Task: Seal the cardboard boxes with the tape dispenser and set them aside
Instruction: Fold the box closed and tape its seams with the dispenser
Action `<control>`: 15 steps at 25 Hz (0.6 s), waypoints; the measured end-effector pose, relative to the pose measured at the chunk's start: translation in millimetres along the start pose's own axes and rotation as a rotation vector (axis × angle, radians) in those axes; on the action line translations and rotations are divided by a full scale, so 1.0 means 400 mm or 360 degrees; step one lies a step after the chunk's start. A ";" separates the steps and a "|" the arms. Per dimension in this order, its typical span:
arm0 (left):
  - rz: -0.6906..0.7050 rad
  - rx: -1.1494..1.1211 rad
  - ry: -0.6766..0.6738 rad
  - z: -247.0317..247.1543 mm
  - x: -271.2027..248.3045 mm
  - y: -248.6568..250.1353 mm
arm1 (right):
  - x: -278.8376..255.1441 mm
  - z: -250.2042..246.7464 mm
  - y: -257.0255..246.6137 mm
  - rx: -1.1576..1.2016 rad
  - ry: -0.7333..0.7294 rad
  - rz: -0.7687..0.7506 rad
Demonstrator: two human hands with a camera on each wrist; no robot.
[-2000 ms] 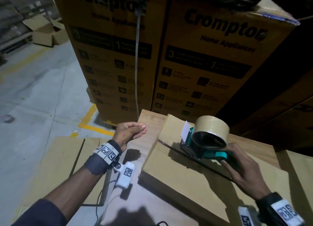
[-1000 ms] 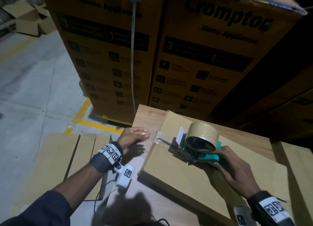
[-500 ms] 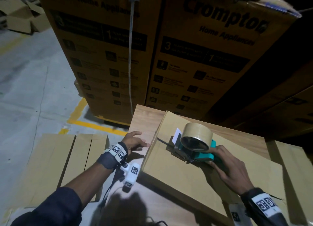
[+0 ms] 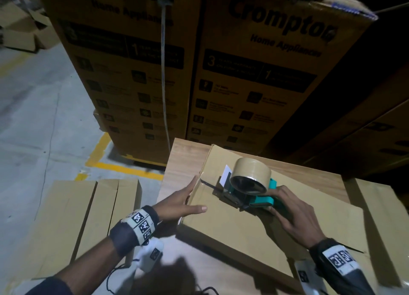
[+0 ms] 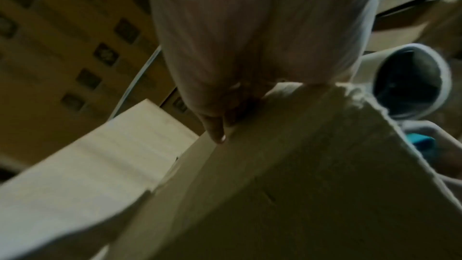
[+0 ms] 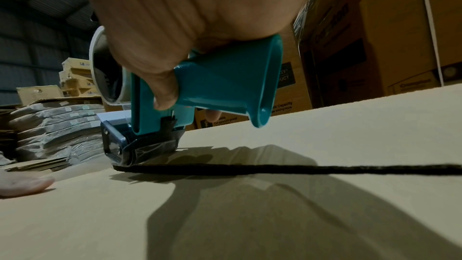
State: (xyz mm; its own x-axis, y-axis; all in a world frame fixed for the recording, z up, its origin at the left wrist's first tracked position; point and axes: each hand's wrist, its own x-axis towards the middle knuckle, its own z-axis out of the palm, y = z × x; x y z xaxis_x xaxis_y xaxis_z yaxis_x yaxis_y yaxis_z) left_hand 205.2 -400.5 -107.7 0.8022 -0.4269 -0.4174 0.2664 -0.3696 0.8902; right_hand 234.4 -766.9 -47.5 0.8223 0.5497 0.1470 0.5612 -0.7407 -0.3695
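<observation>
A plain cardboard box [image 4: 232,226] lies on a wooden table [image 4: 183,155], a dark seam [image 6: 300,168] running along its top. My right hand [image 4: 281,206] grips the teal handle of the tape dispenser [image 4: 262,200]. Its tan tape roll [image 4: 252,170] is on top and its roller is pressed on the seam near the box's left end. My left hand [image 4: 188,198] lies with straight fingers against the box's left side and its thumb flat on top. In the left wrist view the fingers [image 5: 215,126] touch the box [image 5: 300,185] edge. The right wrist view shows the dispenser [image 6: 220,90] roller on the cardboard.
Tall printed appliance cartons [image 4: 254,73] stand close behind the table, with a white strap [image 4: 164,84] hanging down them. Flat cardboard stacks [image 4: 88,217] lie low on the left, more cardboard [image 4: 387,217] lies on the right. Grey floor with a yellow line [image 4: 124,168] spreads out to the left.
My left hand moved from the table beside the box onto the box's left edge, thumb on top. The dispenser came down from a raised tilt onto the seam near that end.
</observation>
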 end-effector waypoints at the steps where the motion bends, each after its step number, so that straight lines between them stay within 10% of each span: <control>1: -0.0035 -0.0043 -0.0017 -0.001 0.001 -0.002 | 0.000 0.002 0.001 0.0003 -0.0001 0.0002; 4: -0.0108 0.0023 -0.0004 0.000 0.004 0.015 | -0.001 -0.003 -0.001 0.0001 0.0016 0.0005; 8: 0.0186 0.0897 0.0564 0.011 -0.029 0.066 | -0.005 -0.003 0.001 0.0016 0.0007 -0.0011; 15: 0.0011 0.1645 0.0496 0.065 0.017 0.084 | -0.007 0.001 0.015 0.0072 -0.0031 0.0011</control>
State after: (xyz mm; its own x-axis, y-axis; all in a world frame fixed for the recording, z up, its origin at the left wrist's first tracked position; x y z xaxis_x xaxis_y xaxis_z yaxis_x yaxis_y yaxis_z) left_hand 205.7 -437.4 -85.3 0.9415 -0.2569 -0.2180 -0.2017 -0.9480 0.2461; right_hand 235.5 -772.7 -50.6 0.8241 0.5522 0.1266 0.5501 -0.7265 -0.4119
